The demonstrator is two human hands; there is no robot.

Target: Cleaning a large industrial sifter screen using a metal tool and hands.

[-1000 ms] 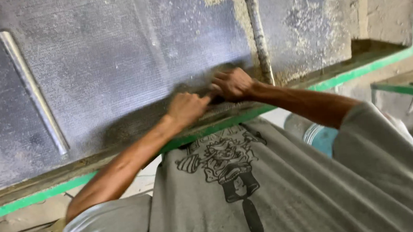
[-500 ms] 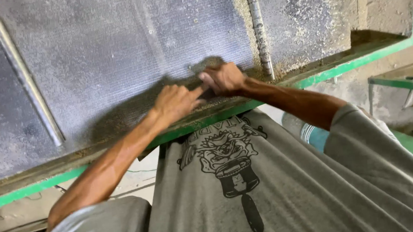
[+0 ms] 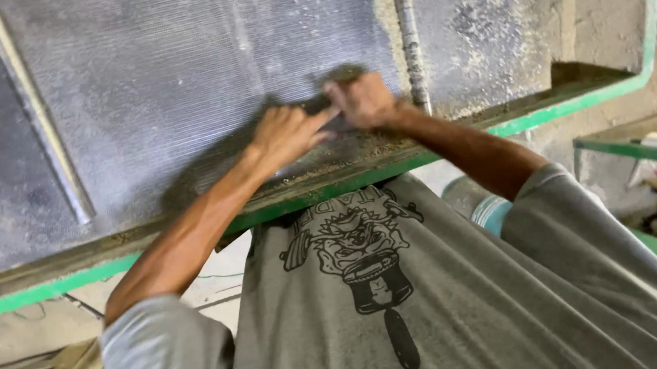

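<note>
A large grey finned metal panel (image 3: 172, 87), dusty and pale in patches, lies flat on a green-edged bench (image 3: 572, 103). My left hand (image 3: 284, 136) rests on the panel near its middle with the fingers curled and the thumb stretched to the right. Close beside it, almost touching, my right hand (image 3: 365, 100) presses on the panel with bent fingers. A dark smear (image 3: 210, 170) on the fins runs from the hands toward the near edge. Blur hides whether anything is held between the hands.
Two thin metal rods lie across the panel, one at the left (image 3: 38, 114) and one just right of my hands (image 3: 409, 37). A second green-framed shelf (image 3: 638, 148) with cluttered items stands at the right. Concrete floor shows below the bench.
Both hands have slid together away from the panel's near edge toward its middle, and the dark smear behind them has grown longer.
</note>
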